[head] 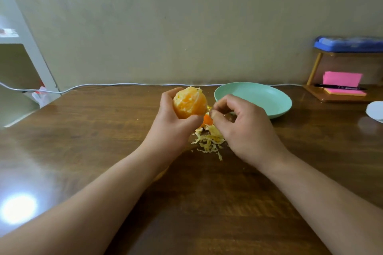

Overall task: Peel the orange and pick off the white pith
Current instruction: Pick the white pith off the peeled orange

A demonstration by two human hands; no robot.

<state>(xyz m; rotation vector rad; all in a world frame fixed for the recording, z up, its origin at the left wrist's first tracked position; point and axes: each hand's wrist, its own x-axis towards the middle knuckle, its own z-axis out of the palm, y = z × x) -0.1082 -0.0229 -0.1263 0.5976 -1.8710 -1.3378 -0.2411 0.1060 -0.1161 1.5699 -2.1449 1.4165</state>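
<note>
My left hand grips the peeled orange and holds it up above the wooden table. Pale strands of pith still cling to the fruit's top and side. My right hand sits just right of the orange with fingers curled and thumb against fingertips; whether a bit of pith is pinched there is too small to tell. Below both hands lies a heap of white pith shreds with a scrap of orange peel at its far end.
A mint-green plate stands behind my right hand, nothing in it. At the back right a wooden stand holds pink sticky notes, a pen and a blue box on top. A white cable runs along the wall.
</note>
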